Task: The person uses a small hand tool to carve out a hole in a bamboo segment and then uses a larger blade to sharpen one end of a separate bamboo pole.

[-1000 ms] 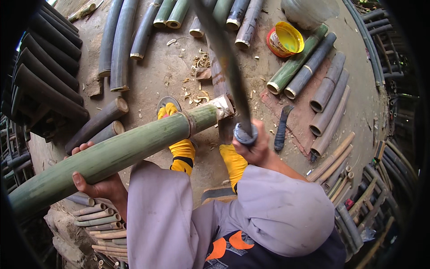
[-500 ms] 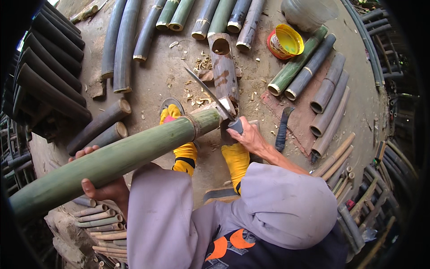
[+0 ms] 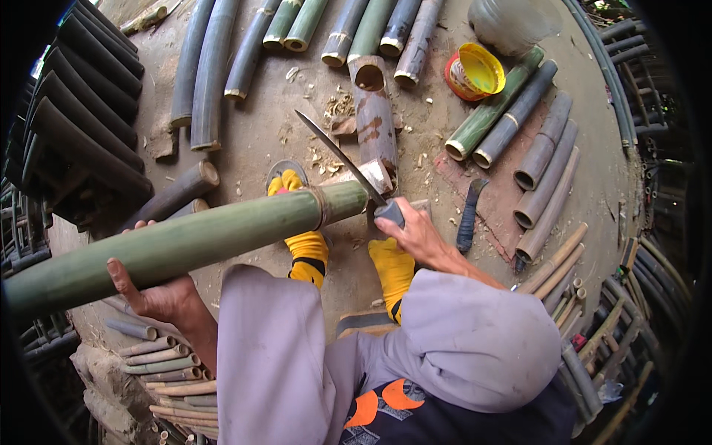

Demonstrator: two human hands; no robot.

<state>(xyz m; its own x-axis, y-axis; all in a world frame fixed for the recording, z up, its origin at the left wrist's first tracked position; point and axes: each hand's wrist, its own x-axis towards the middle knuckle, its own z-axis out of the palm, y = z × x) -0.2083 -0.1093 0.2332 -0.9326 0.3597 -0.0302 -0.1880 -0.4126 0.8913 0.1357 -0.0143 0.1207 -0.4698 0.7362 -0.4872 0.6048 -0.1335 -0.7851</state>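
Note:
A thick green bamboo pole [image 3: 215,236] slants across in front of me, its near left part resting in my left hand [image 3: 167,298]. That hand's thumb is on the near side and its fingertips show over the far side. The pole's right end lies at the pale cut end of a brown bamboo stand [image 3: 374,122]. My right hand [image 3: 421,236] is closed round the grey handle of a knife [image 3: 390,213]. The curved blade points away and to the left, crossing just beyond the pole's right end; whether it touches the pole, I cannot tell.
Cut bamboo lengths [image 3: 205,81] lie along the far side, others [image 3: 495,111] to the right. A yellow and red tub [image 3: 475,72] sits far right. A dark wrapped tool [image 3: 467,216] lies right of my hand. Shavings [image 3: 326,159] litter the floor between my feet and the stand.
The pole has swung to lie a little flatter, its left end shifting left and up. My left hand has moved slightly with it. The knife's tip has shifted a little left.

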